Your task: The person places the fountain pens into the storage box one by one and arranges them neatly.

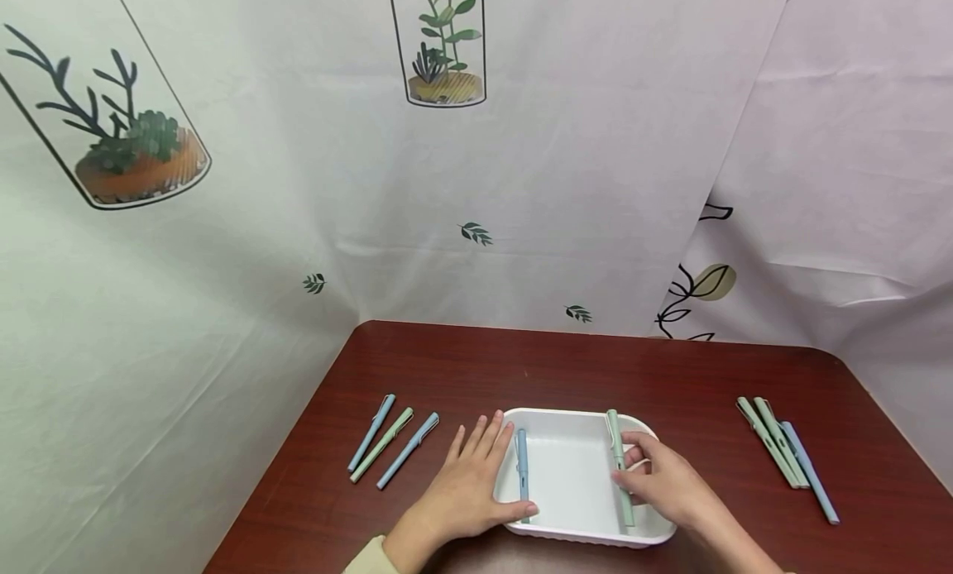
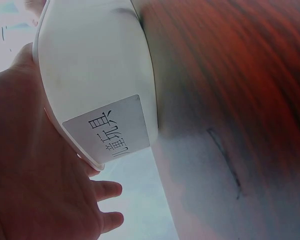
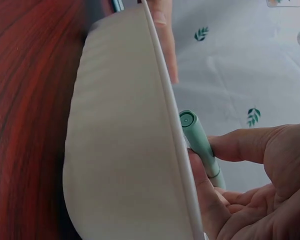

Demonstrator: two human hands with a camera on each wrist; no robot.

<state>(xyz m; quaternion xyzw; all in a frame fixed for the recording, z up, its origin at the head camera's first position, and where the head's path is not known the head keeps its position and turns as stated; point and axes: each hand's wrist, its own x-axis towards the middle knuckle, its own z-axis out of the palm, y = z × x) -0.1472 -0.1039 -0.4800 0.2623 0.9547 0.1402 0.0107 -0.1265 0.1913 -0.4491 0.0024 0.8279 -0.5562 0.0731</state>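
A white tray point(image 1: 573, 475) stands near the front of the table. Inside it along the left side lies a blue pen point(image 1: 523, 462). My left hand point(image 1: 472, 479) rests over the tray's left rim with fingers straight and spread, its thumb reaching across the blue pen's lower end. At the right side of the tray, my right hand point(image 1: 663, 479) pinches a light green pen point(image 1: 616, 442) between thumb and fingers. In the right wrist view the end of that green pen point(image 3: 200, 137) shows above the tray's rim. A label point(image 2: 110, 130) with printed characters is on the tray's outer wall.
On the left of the table point(image 1: 462, 359) lie two blue pens point(image 1: 408, 450) with a green pen point(image 1: 381, 446) between them. To the right, two green pens point(image 1: 774, 437) lie beside one blue pen point(image 1: 810, 472). Behind the table hangs a printed cloth point(image 1: 521, 185).
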